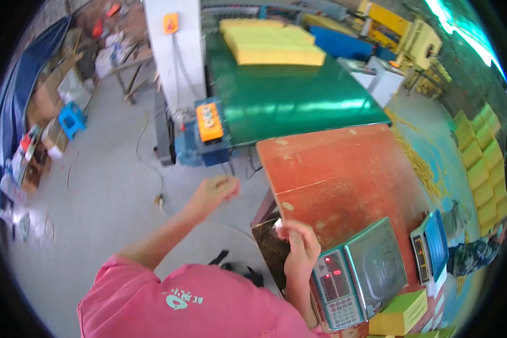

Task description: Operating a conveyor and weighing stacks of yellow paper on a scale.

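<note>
My left hand (213,195) is raised over the floor, left of the red tabletop (343,169). Its fingers are curled together, and whatever they may hold cannot be made out. Close to the table's left edge, my right hand (302,243) pinches a small white scrap (278,226) between thumb and finger. Whether it is paper or plastic is too small to tell. Just right of that hand sits a digital weighing scale (376,269) with a bare metal pan and lit red digits. The two hands are apart.
Beyond the table runs a green conveyor belt (287,104) carrying yellow stacked bundles (270,45). An orange switch box (210,122) tops a blue motor. A yellow block (399,315) and a second scale (428,248) lie rightward. A person's camouflage sleeve (476,256) shows at far right.
</note>
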### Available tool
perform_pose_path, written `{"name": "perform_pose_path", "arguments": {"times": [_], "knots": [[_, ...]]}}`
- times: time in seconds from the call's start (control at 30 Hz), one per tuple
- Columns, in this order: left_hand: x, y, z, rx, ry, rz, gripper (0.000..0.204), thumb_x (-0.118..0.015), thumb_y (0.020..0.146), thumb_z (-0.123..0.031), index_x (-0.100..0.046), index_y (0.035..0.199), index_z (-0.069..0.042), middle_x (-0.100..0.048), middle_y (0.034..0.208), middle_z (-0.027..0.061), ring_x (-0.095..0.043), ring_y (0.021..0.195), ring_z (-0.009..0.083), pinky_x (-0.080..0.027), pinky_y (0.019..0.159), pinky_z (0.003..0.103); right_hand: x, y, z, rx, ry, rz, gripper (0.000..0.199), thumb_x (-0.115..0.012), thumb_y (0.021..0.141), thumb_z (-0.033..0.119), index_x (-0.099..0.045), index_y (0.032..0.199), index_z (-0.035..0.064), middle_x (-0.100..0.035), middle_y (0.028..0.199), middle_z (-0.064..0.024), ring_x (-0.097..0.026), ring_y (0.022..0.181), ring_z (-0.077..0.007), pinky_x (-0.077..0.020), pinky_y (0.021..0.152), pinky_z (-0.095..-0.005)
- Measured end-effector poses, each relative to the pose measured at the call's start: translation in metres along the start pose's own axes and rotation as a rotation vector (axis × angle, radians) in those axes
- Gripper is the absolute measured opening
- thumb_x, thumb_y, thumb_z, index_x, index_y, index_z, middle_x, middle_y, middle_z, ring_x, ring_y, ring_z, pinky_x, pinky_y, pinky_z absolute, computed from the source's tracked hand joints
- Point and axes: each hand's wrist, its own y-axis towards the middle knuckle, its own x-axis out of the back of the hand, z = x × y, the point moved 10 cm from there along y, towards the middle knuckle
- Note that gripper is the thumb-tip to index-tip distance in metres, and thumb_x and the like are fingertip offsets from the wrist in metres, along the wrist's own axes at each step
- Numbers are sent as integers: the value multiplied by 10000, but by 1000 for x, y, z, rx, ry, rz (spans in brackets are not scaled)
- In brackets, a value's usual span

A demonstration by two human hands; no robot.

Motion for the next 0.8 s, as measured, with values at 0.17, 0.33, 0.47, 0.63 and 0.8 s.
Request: {"name": "perform_pose_path", "arguments": {"times": [0.17, 0.33, 0.47, 0.63, 0.8], "knots": [[122, 57, -53, -375, 503, -480, 294, -609, 920, -172, -651, 1164, -13, -675, 992, 115, -643, 897, 193, -514, 791, 336, -113, 87, -72, -111, -16, 212, 256, -514, 965, 9, -611, 1198, -27, -676, 1004, -105, -653, 893, -161, -526, 819, -293], [149, 111, -73, -450, 912, -581, 430, -642, 849, -132, -587, 1267, -48, -609, 1032, 146, -599, 947, 314, -503, 806, 407, -186, 167, -135, -35, -256, 391, 386, -571, 916, 48, -563, 1302, 40, -683, 957, -108, -663, 827, -173, -533, 752, -308], [158, 145, -73, -449, 1180, -486, 527, -693, 762, -94, -581, 1277, -96, -555, 1019, 146, -555, 971, 349, -497, 795, 428, -229, 209, -151, 166, -483, 454, 476, -590, 903, 87, -511, 1372, 75, -674, 939, -163, -679, 793, -259, -528, 710, -361], [151, 135, -86, -575, 1265, -500, 503, -735, 727, -129, -623, 1216, -94, -572, 934, 102, -583, 886, 293, -483, 739, 396, -263, 234, -173, 215, -469, 583, 519, -592, 862, 94, -506, 1374, 80, -649, 866, -199, -655, 765, -359, -518, 694, -434], [159, 148, -81, -447, 1322, -397, 468, -723, 748, -171, -629, 1198, -79, -603, 796, 73, -620, 753, 264, -490, 671, 404, -267, 243, -166, 179, -547, 637, 483, -595, 874, 155, -505, 1346, 100, -678, 844, -186, -670, 721, -368, -518, 629, -468]]}}
